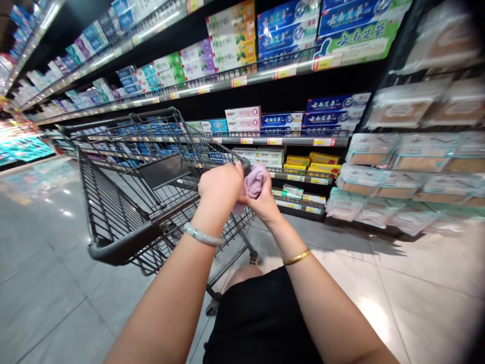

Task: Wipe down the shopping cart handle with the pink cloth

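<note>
A bunched, pale purple cloth (254, 181) lies against the near right corner of a dark grey wire shopping cart (125, 247). My right hand (262, 201) has its fingers wrapped round the cloth. My left hand (223, 186) is closed beside it, at the cart's corner; its fingertips are partly hidden, and part of the cloth shows just beneath them. A pale bangle circles my left wrist and a gold one my right. The cart's basket shows no goods.
Shelves (273, 73) of boxed goods run along the far side, past the cart. Bagged items (411, 151) hang on hooks at the right. Grey floor tiles (45, 283) lie below, and a cart wheel (213, 306) stands near my legs.
</note>
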A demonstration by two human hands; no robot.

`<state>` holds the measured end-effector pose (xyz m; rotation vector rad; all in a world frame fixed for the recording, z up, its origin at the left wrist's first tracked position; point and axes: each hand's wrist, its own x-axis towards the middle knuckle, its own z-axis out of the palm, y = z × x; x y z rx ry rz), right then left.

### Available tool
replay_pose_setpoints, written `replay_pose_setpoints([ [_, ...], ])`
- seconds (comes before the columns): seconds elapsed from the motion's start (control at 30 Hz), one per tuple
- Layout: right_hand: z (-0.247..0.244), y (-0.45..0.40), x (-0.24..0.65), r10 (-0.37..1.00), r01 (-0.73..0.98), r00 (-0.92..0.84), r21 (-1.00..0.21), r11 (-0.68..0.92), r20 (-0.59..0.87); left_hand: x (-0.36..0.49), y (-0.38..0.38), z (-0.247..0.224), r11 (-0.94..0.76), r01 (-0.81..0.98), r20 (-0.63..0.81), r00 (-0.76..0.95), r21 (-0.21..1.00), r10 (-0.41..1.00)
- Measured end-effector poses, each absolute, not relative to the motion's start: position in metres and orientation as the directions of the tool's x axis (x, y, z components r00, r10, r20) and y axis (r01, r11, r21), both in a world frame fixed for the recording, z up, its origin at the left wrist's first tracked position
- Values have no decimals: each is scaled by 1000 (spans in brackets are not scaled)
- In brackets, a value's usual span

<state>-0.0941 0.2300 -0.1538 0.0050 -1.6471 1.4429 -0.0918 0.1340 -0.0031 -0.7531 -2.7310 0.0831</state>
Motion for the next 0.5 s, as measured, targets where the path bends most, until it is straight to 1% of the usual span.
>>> replay_pose_setpoints([
  [0.07,-158,233,-92,505,-498,-561,-754,428,656,-91,133,-4,849,491,305,-792,-194,528],
  [0.1,-160,235,-92,516,-483,-540,-746,458,665,-91,132,-5,844,488,325,-779,-224,536],
  [0.13,-161,237,-93,540,-474,-529,-756,451,654,-91,131,-7,836,493,335,-765,-243,549],
  [0.2,-163,243,-96,635,-452,-541,-827,333,551,-91,129,-9,817,511,354,-736,-268,576],
  [0.27,-163,249,-97,738,-406,-559,-901,153,377,-92,128,-12,804,525,369,-714,-280,595],
  [0.3,-161,250,-96,774,-390,-555,-917,80,303,-93,128,-12,802,529,372,-710,-279,598],
  [0.33,-158,250,-94,795,-394,-546,-918,37,266,-93,128,-13,804,529,370,-714,-273,595],
  [0.37,-155,249,-92,796,-418,-539,-908,29,274,-94,128,-12,810,523,365,-723,-263,586],
  [0.43,-151,244,-87,748,-486,-547,-870,82,376,-94,129,-11,821,514,346,-745,-248,571],
  [0.5,-150,240,-87,691,-494,-572,-858,140,442,-93,130,-8,825,518,317,-761,-226,566],
])
